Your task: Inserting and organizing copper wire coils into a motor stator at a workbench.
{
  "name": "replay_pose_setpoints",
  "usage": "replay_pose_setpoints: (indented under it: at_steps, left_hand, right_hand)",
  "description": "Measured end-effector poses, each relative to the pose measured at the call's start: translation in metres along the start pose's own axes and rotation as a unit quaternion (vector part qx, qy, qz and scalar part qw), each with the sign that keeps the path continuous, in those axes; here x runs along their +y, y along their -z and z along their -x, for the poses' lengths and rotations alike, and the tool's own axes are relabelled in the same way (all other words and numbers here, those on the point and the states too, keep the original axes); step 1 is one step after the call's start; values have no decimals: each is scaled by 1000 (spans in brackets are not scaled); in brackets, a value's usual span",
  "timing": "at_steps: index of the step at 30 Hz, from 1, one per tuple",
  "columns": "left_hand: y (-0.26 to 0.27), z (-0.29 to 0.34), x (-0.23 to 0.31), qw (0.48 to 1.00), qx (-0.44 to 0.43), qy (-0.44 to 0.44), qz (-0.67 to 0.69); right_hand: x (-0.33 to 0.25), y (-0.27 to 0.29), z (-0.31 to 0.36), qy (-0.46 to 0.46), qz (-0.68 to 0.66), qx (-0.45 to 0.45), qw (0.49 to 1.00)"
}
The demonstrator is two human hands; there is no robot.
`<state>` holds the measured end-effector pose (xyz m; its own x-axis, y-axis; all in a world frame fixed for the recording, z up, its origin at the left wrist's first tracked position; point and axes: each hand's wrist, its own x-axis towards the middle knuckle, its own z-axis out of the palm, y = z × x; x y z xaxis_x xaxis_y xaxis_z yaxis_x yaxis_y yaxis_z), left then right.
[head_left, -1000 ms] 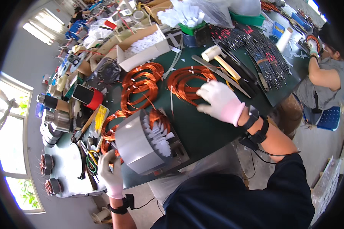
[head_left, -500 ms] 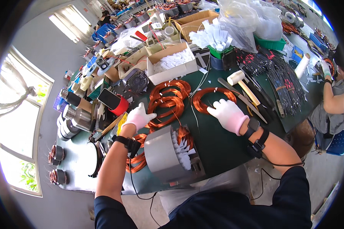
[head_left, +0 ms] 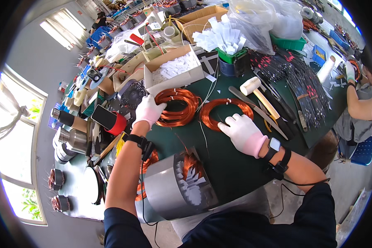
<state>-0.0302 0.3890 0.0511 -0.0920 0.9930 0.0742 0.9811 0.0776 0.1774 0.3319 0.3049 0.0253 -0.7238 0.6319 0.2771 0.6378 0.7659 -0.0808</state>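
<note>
Two bundles of copper wire coils lie on the dark green table. My left hand (head_left: 149, 110), in a white glove, is closed on the left edge of the left copper wire coil (head_left: 182, 115), a thick stack of rings. At the lower right rim of the right copper wire coil (head_left: 205, 112), my gloved right hand (head_left: 243, 131) has its fingers bent over the wire; the fingertips are partly hidden. Nearer me stands a grey motor stator (head_left: 165, 188) with white insulating strips and copper windings (head_left: 190, 165) at its open end. More copper coils (head_left: 152, 159) sit behind my left forearm.
A white mallet (head_left: 250, 86), scissors-like tools and bundles of black sleeving (head_left: 304, 89) lie at right. Beyond the coils are a box of white strips (head_left: 173, 68), a small fan (head_left: 133, 94) and a phone (head_left: 106, 117) on a red stand. Another person's arm (head_left: 357, 101) shows far right.
My left hand has moved away from me, and the overlapping left rings now lie gathered in one stack. The right coil has shifted slightly toward me with my right hand. The view has tilted slightly.
</note>
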Motion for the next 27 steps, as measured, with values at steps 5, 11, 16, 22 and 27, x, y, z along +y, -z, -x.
replay_pose_setpoints:
  at_steps: [5, 11, 16, 22, 27]
  left_hand:
    - [-7, -11, 3, 995, -32, 47, -85]
    - [-25, -19, -6, 994, -16, 107, -15]
    - [-19, -6, -31, 995, -5, 67, 70]
    - [14, 29, -16, 959, 117, -17, 259]
    - [52, 75, 3, 961, 121, -78, 238]
  right_hand:
    - [25, 30, -18, -43, -108, 111, 987]
    - [62, -12, -42, -100, 9, -5, 995]
    - [66, -24, -63, -151, -12, -3, 988]
    - [78, -25, -61, -158, -51, -34, 986]
    - [70, -14, -67, -134, -222, 16, 966]
